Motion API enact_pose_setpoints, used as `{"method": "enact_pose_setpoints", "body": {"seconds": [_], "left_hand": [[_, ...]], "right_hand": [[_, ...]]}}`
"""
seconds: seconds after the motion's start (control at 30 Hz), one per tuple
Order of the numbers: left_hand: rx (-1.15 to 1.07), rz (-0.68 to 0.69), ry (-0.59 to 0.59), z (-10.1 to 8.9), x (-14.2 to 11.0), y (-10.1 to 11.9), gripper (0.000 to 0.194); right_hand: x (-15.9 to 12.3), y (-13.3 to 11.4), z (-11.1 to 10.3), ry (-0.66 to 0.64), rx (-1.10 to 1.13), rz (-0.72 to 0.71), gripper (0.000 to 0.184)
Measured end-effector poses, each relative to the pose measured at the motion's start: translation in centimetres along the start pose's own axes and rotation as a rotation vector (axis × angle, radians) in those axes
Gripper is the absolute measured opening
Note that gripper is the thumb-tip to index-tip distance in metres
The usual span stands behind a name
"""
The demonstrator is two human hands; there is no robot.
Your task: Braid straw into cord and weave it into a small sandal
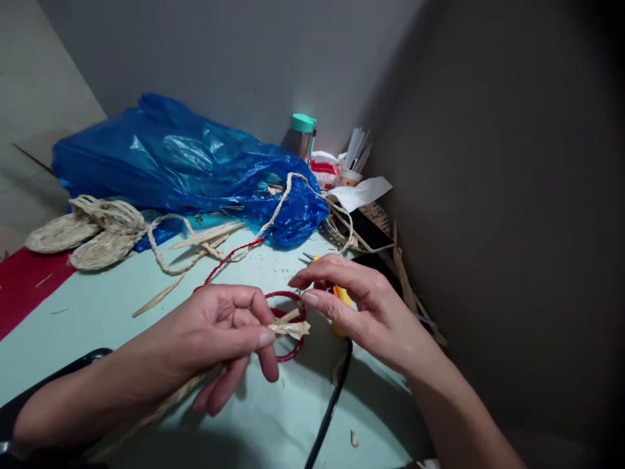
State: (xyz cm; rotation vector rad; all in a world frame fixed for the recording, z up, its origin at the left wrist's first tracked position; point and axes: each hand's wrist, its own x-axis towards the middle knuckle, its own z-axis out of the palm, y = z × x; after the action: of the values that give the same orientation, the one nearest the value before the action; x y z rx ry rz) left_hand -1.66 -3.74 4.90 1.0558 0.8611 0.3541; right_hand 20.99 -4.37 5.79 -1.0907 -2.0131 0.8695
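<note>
My left hand (pixel 224 339) pinches the frayed end of a braided straw cord (pixel 290 329) between thumb and forefinger. The cord's pale, papery tip sticks out to the right, while a plait trails from under the palm toward the lower left. Just right of that tip hovers my right hand (pixel 364 299), thumb and forefinger slightly apart, with nothing visible between them. Behind the cord end lie red scissor-like loops (pixel 291 355), partly covered. A yellow glue gun (pixel 343 299) with a black cable lies beneath my right hand, mostly hidden by it.
A large blue plastic bag (pixel 161 153) spans the back of the pale green table (pixel 244 430). Woven straw soles (pixel 107 241) lie at left on red material. Straw plait (pixel 280 208) and red cord (pixel 227 257) cross the middle. A green-lidded bottle (pixel 300 133) stands near the wall.
</note>
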Motion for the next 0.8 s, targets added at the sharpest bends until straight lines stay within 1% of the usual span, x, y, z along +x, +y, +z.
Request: {"method": "enact_pose_setpoints", "body": {"seconds": [0.1, 0.23, 0.3, 0.47, 0.53, 0.6, 0.7, 0.73, 0.8], "left_hand": [[0.038, -0.030, 0.045, 0.1, 0.3, -0.2, 0.020], [0.063, -0.082, 0.100, 0.1, 0.7, -0.4, 0.020], [0.049, -0.114, 0.121, 0.1, 0.8, -0.5, 0.020], [-0.008, -0.157, 0.134, -0.3, 1.1, -0.6, 0.019], [-0.014, -0.173, 0.127, -0.4, 1.1, -0.5, 0.018], [0.000, -0.191, 0.129, -0.5, 1.1, -0.4, 0.016], [0.007, -0.213, 0.126, -0.7, 1.2, -0.3, 0.014], [-0.005, -0.214, 0.121, -0.7, 1.2, -0.3, 0.014], [-0.029, -0.214, 0.115, -0.7, 1.2, -0.2, 0.011]], "right_hand": [[0.3, 0.1, 0.2, -0.067, 0.069, 0.008, 0.013], [0.1, 0.7, 0.6, -0.082, 0.079, 0.028, 0.009], [0.0, 0.9, 0.8, -0.079, 0.053, 0.008, 0.009], [-0.2, 1.2, 1.3, -0.039, 0.011, -0.172, 0.006], [-0.3, 1.3, 1.3, -0.062, -0.031, -0.255, 0.006], [-0.5, 1.5, 1.3, -0.093, -0.108, -0.339, 0.011], [-0.7, 1.6, 1.6, -0.088, -0.215, -0.461, 0.012], [-0.8, 1.6, 1.7, -0.079, -0.238, -0.460, 0.013], [-1.1, 1.4, 2.0, -0.060, -0.284, -0.396, 0.016]]}}
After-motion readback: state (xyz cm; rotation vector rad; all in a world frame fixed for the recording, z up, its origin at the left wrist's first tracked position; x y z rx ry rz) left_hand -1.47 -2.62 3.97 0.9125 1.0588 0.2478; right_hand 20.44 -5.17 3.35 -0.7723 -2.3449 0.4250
